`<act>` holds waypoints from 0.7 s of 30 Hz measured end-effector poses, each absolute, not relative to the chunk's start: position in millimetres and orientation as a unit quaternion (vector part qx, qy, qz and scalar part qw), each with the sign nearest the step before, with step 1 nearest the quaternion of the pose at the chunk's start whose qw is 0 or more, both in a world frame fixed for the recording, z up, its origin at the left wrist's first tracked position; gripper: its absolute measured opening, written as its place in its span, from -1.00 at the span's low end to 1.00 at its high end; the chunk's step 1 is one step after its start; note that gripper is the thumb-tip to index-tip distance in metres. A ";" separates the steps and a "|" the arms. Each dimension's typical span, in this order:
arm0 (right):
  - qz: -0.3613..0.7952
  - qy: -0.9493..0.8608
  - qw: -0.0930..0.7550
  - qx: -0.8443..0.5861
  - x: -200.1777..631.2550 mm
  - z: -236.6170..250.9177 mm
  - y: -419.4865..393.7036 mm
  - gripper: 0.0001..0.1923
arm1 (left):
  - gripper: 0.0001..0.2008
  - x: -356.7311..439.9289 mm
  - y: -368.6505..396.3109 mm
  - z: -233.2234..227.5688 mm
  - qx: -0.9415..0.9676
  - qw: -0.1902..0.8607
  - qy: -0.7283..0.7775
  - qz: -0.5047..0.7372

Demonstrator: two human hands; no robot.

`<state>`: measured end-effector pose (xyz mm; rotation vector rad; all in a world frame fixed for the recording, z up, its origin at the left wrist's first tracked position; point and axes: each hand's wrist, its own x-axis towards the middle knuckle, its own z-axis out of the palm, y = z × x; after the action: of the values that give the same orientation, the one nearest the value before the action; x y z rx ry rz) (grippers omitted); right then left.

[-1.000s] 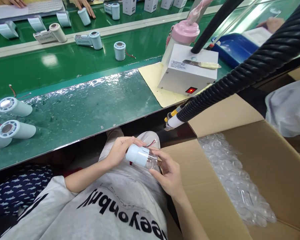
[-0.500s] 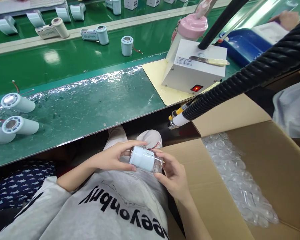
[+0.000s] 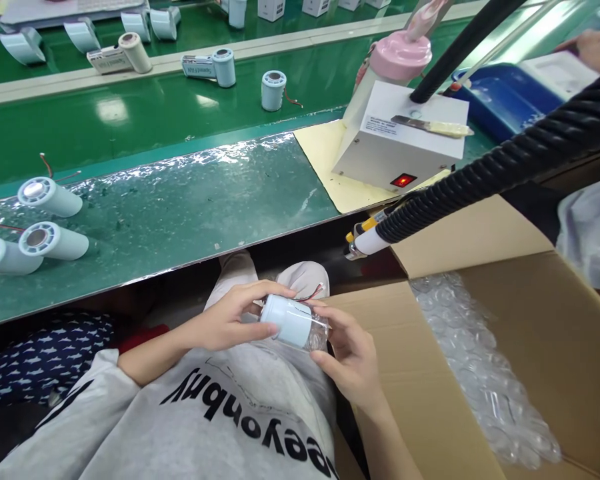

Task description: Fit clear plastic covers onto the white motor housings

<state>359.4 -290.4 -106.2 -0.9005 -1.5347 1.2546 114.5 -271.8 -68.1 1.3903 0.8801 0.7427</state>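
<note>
Two hands are holding one small pale blue cylinder (image 3: 290, 322) over the person's lap, below the edge of the green workbench (image 3: 145, 220) and just left of the open cardboard box (image 3: 530, 347). The left hand (image 3: 225, 323) is curling its fingers around the blue end, while the right hand (image 3: 347, 357) is closing its fingertips on the clear cap (image 3: 317, 333). The cylinder is lying nearly level, its long axis running left to right, the clear end pointing right and slightly down toward the box, with thin red wires (image 3: 313, 293) sticking out above it.
</note>
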 end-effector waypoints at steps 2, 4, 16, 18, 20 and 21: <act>0.504 -0.631 0.466 -0.362 357.8 -106.9 -291.1 -0.58 | -0.56 117.3 -276.2 -72.3 0.586 0.613 0.396 0.352; 0.493 -0.641 0.465 -0.359 356.7 -108.4 -292.1 -0.57 | -0.59 120.8 -279.4 -76.4 0.563 0.616 0.398 0.381; 0.474 -0.686 0.445 -0.327 348.9 -103.0 -295.5 -0.55 | -0.45 128.2 -300.2 -74.8 0.444 0.617 0.475 0.444; 0.495 -0.677 0.441 -0.320 348.7 -104.7 -293.7 -0.56 | -0.41 123.2 -307.5 -72.5 0.446 0.627 0.455 0.449; 0.516 -0.675 0.426 -0.310 350.0 -109.3 -292.8 -0.59 | -0.32 119.0 -317.6 -70.2 0.457 0.628 0.453 0.438; 0.526 -0.677 0.416 -0.303 351.6 -113.0 -292.3 -0.60 | -0.25 118.1 -324.2 -69.7 0.460 0.624 0.462 0.430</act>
<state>351.6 -292.3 -113.0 -0.7614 -1.6998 1.3208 118.1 -324.2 -69.7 1.0556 1.0613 0.9879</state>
